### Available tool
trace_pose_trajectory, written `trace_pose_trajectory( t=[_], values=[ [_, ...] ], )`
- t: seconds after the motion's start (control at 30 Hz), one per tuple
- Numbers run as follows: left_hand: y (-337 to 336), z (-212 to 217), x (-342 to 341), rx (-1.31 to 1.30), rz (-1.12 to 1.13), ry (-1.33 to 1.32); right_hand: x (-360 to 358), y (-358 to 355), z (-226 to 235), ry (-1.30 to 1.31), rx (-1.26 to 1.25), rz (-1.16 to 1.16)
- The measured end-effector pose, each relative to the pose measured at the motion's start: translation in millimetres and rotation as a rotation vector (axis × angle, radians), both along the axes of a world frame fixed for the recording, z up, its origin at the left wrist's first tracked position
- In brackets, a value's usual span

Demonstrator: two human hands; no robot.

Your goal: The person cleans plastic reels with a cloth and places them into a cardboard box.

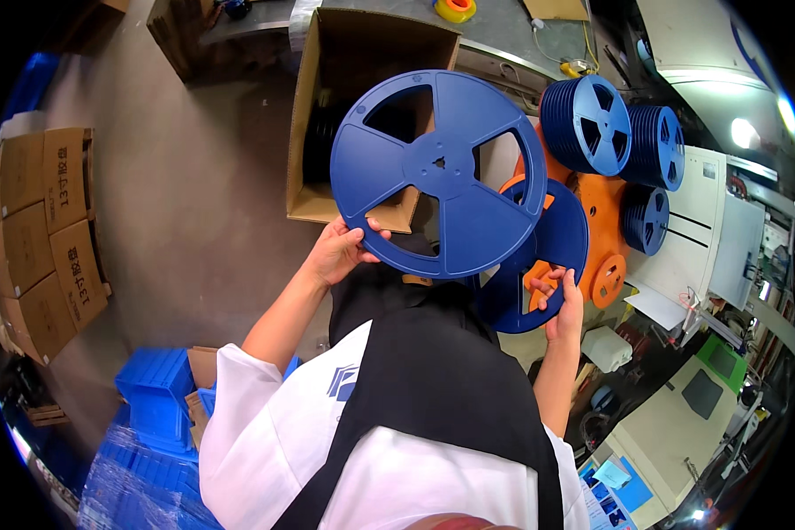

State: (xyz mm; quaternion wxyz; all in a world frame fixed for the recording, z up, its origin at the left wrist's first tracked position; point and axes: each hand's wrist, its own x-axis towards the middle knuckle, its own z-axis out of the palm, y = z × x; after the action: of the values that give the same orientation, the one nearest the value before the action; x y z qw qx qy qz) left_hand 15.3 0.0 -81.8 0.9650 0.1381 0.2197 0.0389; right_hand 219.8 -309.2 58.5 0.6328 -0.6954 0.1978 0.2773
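The front disc (422, 170) is held before the box (301, 150), its lower-left rim pinched between the thumb and fingers of the left hand (337, 253); fingertips are seen through a cutout. The rear disc (567, 225), partly covered by the front disc, is gripped at its right rim by the right hand (567, 307), thumb at the edge and fingers curled in a cutout. Whether the discs touch cannot be told. Both can be judged light, fairly stiff plastic, smooth enough to slip; the thin rims, best held beside the cutouts, could be cracked by bending.
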Motion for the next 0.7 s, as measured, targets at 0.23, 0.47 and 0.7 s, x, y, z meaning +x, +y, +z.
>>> trace_pose_trajectory(
  t=[0.23,0.47,0.7],
  values=[
    [1,-13,-5,0.003,0.042,-0.008,5,-5,-2,-0.006,-0.003,0.028],
    [59,-7,19,0.963,-0.02,0.463,0,-1,-6,0.003,0.009,0.015],
    [83,-100,30,1.807,-0.029,1.002,-8,-2,-12,0.04,0.016,0.052]
  ],
)
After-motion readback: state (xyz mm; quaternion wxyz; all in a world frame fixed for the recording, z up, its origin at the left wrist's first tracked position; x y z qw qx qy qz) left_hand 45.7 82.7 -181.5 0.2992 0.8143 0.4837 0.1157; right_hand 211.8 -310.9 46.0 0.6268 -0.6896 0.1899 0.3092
